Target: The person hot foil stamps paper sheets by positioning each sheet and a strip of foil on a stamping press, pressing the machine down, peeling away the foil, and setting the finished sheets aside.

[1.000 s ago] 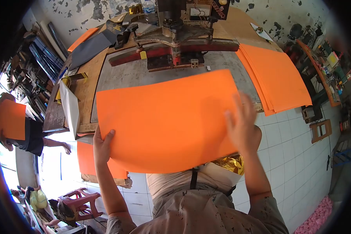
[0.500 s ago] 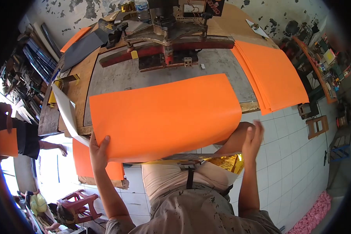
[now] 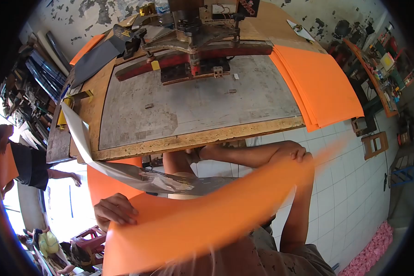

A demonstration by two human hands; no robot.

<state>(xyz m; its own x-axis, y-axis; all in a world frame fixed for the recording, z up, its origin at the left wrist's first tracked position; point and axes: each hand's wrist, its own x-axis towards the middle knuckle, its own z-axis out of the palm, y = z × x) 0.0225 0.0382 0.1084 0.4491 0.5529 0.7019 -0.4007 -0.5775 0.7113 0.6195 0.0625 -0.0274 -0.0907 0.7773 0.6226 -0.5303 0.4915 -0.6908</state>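
Observation:
An orange sheet (image 3: 207, 221), curved and blurred by motion, stretches in front of my torso. My left hand (image 3: 115, 211) grips its left part, fingers folded over the upper edge. Its right end is pinched in my right hand (image 3: 298, 154), with a blurred corner sticking out past the fingers. Just beyond the sheet, a grey, shiny strip (image 3: 124, 174) runs from the table's left edge across my lap. Past it lies the press bed (image 3: 198, 110), a grey plate with small blocks on it.
A press head (image 3: 193, 55) with a red-edged bar stands over the plate. Stacked orange sheets (image 3: 322, 87) overhang the table's right side. More orange paper (image 3: 108, 179) sits low at left, near a red stool (image 3: 89, 241). Another person (image 3: 30, 165) stands at far left.
The orange sheet has come off the press side toward my body, uncovering the plate. My left hand moved down and toward me; my right hand, previously open beside the sheet, now grips its end.

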